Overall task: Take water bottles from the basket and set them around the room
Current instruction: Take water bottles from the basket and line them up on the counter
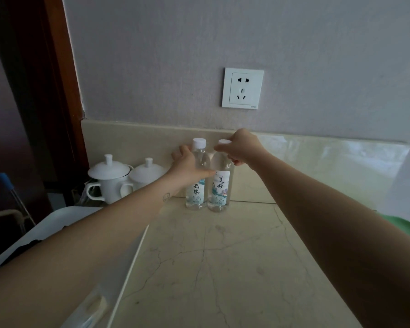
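Two water bottles stand upright and touching side by side at the back of the counter [211, 256], just in front of the low stone backsplash [140, 138].

The left bottle [197, 185] and the right bottle [220, 185] are both clear plastic with a white screw cap. Each carries a white label with black brush characters and a blue-green picture below them. Both bases rest on the counter.

The left hand [187, 164] wraps the upper body of the left bottle. The thumb lies across the front and the fingers reach round behind. The right hand [240, 147] grips the right bottle at the neck, just under the cap, with the fingers curled down around it.

The counter is pale beige stone with thin dark veins. Two white lidded cups [109, 178] with handles stand left of the bottles against the backsplash. A white plastic basket [64, 216] sits at the left edge of the counter, under the left forearm. The wall [223, 43] is grey-lilac and bears a white socket [243, 88] above the bottles. A dark wooden door frame [57, 67] borders the wall on the left.
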